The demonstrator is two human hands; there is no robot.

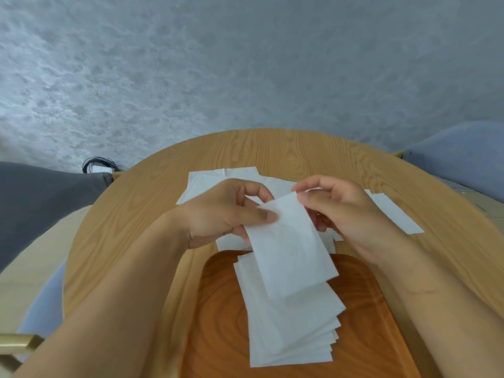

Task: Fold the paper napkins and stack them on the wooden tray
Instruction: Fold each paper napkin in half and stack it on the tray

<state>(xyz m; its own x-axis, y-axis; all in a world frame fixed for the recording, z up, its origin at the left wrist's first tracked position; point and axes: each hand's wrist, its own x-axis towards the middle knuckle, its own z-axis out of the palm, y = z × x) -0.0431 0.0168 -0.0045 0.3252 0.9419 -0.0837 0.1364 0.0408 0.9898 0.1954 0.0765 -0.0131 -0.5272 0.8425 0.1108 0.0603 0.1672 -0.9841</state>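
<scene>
A folded white napkin [289, 249] hangs in the air over the far end of the wooden tray [218, 317]. My left hand [226, 211] pinches its upper left edge with thumb on top. My right hand [338, 211] pinches its top right corner. On the tray lies a stack of several folded napkins [289, 331], fanned slightly. Unfolded napkins [218, 178] lie spread on the round wooden table [131, 222] behind my hands, partly hidden by them.
A single folded napkin strip [395, 214] lies on the table to the right. A dark grey chair [35, 203] stands at the left and a pale blue chair [461, 165] at the right. A coil of black cable [98, 165] lies on the grey floor.
</scene>
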